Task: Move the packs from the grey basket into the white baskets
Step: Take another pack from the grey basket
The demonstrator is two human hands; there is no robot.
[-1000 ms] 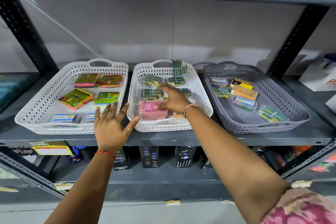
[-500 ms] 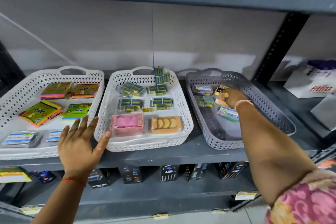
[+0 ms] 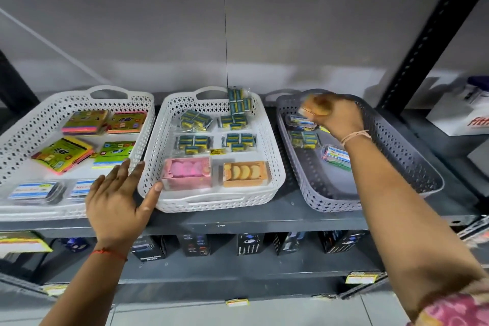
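The grey basket (image 3: 412, 167) stands at the right of the shelf with a few packs left inside, among them a blue-and-white pack (image 3: 337, 156). My right hand (image 3: 336, 116) is raised over its far end, shut on an orange pack (image 3: 313, 107) that looks blurred. The middle white basket (image 3: 275, 167) holds several green-blue packs, a pink pack (image 3: 188, 172) and an orange pack (image 3: 246, 173). The left white basket (image 3: 16, 135) holds colourful flat packs. My left hand (image 3: 119, 198) rests open between the two white baskets, thumb touching the middle one's front corner.
A dark upright post (image 3: 423, 42) rises just right of the grey basket. White boxes (image 3: 460, 111) sit on the neighbouring shelf. Black boxes (image 3: 248, 243) line the shelf below. The upper shelf overhangs close above the baskets.
My right hand left the middle white basket, reached into the grey basket and has lifted an orange pack. A second orange pack now lies beside the pink one. The view shifted right.
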